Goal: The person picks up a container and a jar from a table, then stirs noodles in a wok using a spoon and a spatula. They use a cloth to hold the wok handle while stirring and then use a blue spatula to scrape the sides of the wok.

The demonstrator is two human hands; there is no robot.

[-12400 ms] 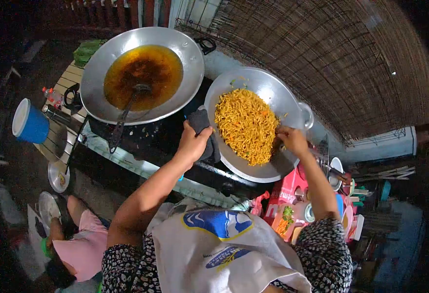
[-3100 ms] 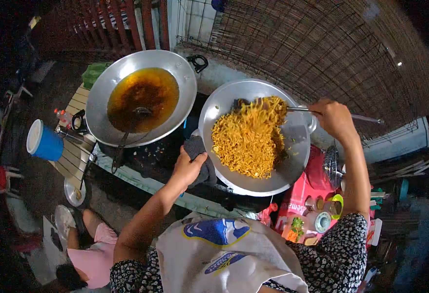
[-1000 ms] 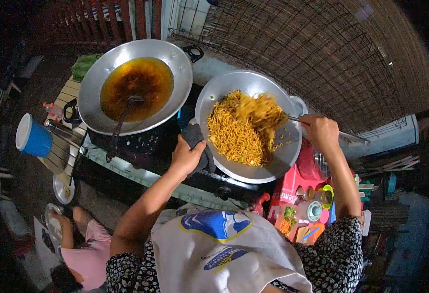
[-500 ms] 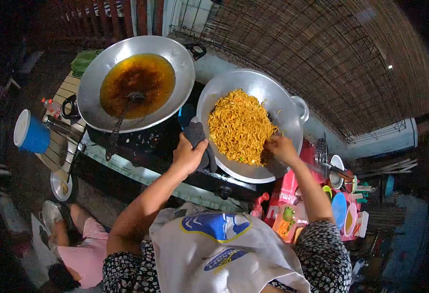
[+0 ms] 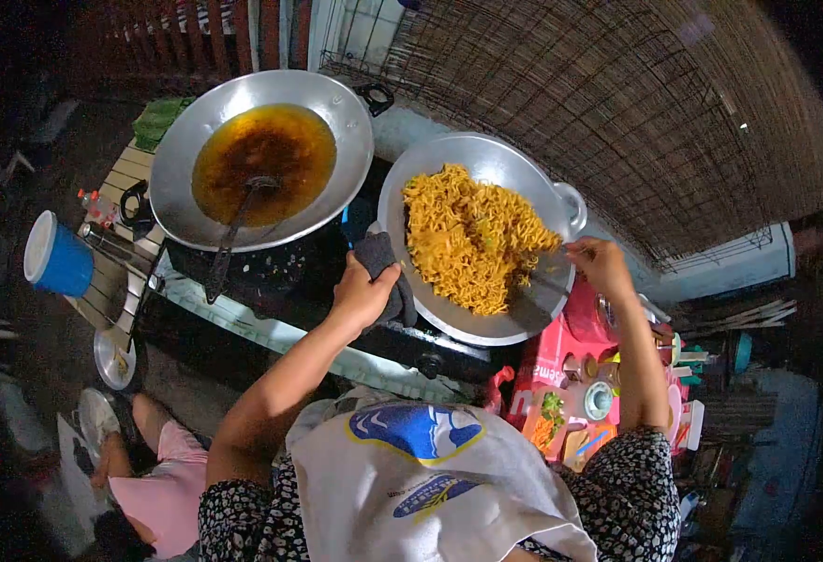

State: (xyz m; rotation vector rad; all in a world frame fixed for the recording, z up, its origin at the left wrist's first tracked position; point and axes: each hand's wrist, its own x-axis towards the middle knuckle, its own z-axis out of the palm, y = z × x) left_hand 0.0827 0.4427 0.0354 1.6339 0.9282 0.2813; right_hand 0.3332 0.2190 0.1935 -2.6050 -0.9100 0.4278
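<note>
Fried noodles [image 5: 477, 239] fill the right-hand wok [image 5: 439, 155], with bits of green among them. At that wok's near-left side, my left hand [image 5: 364, 292] is closed on a folded dark grey cloth [image 5: 374, 253] pressed to the rim; the handle beneath is hidden. My right hand [image 5: 603, 267], over the opposite rim, pinches what seems to be the thin handle of a cooking utensil, its head buried in noodles. To the left, a second wok [image 5: 172, 187] contains brown-orange oil [image 5: 215, 155], with a long-handled ladle [image 5: 233, 234] resting in it.
Both woks sit on a dark stove [image 5: 275, 272]. A blue bucket [image 5: 63, 267] stands on a slatted table at left. Containers of chopped vegetables [image 5: 549, 421] lie on a red-covered surface to my right. Another person in pink [image 5: 163, 492] is low at the left.
My right hand has moved up and right to the rim. The noodles have been pushed about and spread rightward. My left hand keeps its hold on the cloth.
</note>
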